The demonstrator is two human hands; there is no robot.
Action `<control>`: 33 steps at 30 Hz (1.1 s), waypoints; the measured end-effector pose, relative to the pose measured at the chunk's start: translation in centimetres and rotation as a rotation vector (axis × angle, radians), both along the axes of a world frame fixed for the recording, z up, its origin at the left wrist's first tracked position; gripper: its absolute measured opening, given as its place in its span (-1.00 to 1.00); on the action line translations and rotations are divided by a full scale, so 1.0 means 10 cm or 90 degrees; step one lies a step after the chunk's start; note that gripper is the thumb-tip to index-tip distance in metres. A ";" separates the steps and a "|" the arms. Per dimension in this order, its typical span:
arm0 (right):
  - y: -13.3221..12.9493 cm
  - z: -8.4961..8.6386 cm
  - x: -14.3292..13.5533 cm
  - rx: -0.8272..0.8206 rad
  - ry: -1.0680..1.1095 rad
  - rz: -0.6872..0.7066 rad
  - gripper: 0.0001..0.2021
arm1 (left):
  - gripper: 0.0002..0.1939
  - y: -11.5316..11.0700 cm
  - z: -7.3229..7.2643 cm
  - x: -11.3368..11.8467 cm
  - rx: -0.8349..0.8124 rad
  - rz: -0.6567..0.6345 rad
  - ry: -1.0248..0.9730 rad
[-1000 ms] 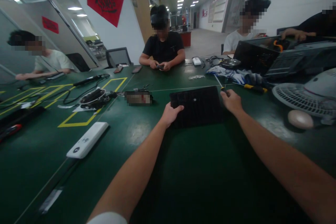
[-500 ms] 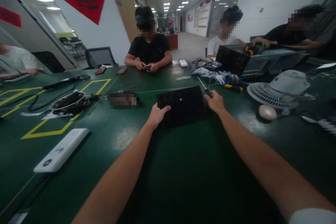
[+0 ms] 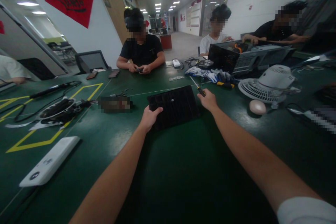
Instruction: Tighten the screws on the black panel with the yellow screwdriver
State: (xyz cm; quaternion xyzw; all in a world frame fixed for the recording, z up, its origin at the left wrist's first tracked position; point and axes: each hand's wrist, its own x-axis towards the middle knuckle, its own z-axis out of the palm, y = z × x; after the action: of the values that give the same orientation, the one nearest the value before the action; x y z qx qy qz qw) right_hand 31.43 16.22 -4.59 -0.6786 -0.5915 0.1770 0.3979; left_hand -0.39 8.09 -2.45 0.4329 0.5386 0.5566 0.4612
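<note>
My left hand grips the left edge of a flat, black rectangular panel, its thumb on the upper face and its fingers hidden beneath. A small round light spot shows near the panel's upper middle. At the panel's right side, my right hand is closed around the dark-and-yellow handle of a screwdriver. The metal shaft points up and to the left, away from me, beyond the panel's far right corner. Whether the right hand also touches the panel I cannot tell.
On the green table lie a white power bank-like device, a bundle of black cables, a grey fan head, a pale rounded object and a yellow-black tool. An open computer case stands back right. Several people sit around.
The whole view has shifted, so things appear further left. My hands keep their hold on the panel and the screwdriver, with little change between them.
</note>
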 end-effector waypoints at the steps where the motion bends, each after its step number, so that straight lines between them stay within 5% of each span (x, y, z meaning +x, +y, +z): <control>1: 0.00 0.00 0.00 0.001 0.000 0.001 -0.71 | -0.53 0.00 0.00 0.00 0.000 0.003 -0.001; 18: -0.03 0.06 -0.03 -0.013 0.038 -0.010 -0.74 | -0.52 -0.01 0.02 0.00 0.000 0.000 -0.004; 25: -0.05 0.15 0.01 0.007 0.094 -0.049 -0.59 | -0.50 0.03 -0.01 -0.01 0.002 -0.007 -0.009; 29: 0.00 0.46 0.17 0.037 0.108 -0.030 -0.63 | -0.50 0.02 -0.01 0.00 0.007 -0.022 -0.018; 33: -0.20 1.14 0.29 0.178 0.028 0.063 -0.63 | -0.49 0.01 0.00 0.01 0.011 -0.020 -0.008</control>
State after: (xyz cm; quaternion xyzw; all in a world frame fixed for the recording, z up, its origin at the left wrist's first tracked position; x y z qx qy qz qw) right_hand 34.34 14.17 6.83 -0.5824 -0.6343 0.1272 0.4922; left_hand -0.27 8.21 -2.45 0.4420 0.5239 0.5568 0.4692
